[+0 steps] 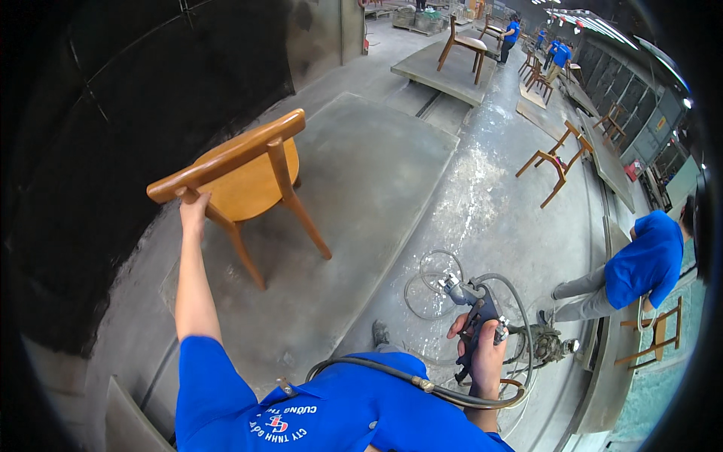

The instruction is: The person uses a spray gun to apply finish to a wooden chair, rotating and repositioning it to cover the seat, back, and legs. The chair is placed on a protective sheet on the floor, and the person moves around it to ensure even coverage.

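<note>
1. Your left hand (194,207) clasps the back rail of the wooden chair (241,177), tipping it so the seat faces you on the grey platform (361,173).
2. Your right hand (486,354) is clenched around the spray gun (471,305), nozzle turned away from the chair, held low.
3. The hose (422,384) loops across your chest, slack enough for reach.
4. A co-worker in blue (640,267) bends nearby, well apart.

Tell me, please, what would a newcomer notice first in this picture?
First, the wooden chair at upper left, tilted on a grey platform, with the left hand gripping its backrest. Next, the spray gun in the right hand at lower centre-right, its hose curving across the blue shirt. On the right, a person in blue bends beside another chair.
</note>
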A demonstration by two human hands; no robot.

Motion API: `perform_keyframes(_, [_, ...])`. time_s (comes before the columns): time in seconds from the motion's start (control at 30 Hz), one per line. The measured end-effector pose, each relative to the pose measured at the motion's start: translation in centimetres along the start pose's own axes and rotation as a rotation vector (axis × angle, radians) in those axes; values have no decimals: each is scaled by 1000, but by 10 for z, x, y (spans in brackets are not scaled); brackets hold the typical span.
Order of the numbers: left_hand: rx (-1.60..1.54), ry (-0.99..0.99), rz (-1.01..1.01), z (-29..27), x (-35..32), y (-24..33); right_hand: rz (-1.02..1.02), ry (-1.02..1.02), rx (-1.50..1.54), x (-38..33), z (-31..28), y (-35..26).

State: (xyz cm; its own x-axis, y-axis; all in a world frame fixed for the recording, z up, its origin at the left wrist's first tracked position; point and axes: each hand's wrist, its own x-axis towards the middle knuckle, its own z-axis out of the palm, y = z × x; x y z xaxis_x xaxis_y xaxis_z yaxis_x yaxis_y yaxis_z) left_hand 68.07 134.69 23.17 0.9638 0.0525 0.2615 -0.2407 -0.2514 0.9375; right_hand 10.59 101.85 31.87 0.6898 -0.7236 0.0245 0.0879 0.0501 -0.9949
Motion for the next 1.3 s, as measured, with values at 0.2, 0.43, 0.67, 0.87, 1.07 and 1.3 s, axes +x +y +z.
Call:
perform_keyframes(0.2, [-77, 329, 16, -2, -122, 8, -12, -50, 44, 47, 10, 8])
perform_keyframes(0.43, [-304, 703, -65, -84, -152, 43, -61, -367, 105, 102, 36, 23])
perform_keyframes(0.67, [-315, 811, -94, -180, -122, 82, -141, -743, 267, 129, 63, 25])
perform_keyframes(0.87, [-260, 838, -112, -199, -96, 68, -144, -649, 344, 138, 71, 28])
perform_keyframes(1.07, [35, 929, 34, -196, -93, 18, -95, -679, 373, 138, 69, 35])
perform_keyframes(1.3, [20, 965, -84, -149, -130, -31, -82, -686, 345, 153, 64, 43])
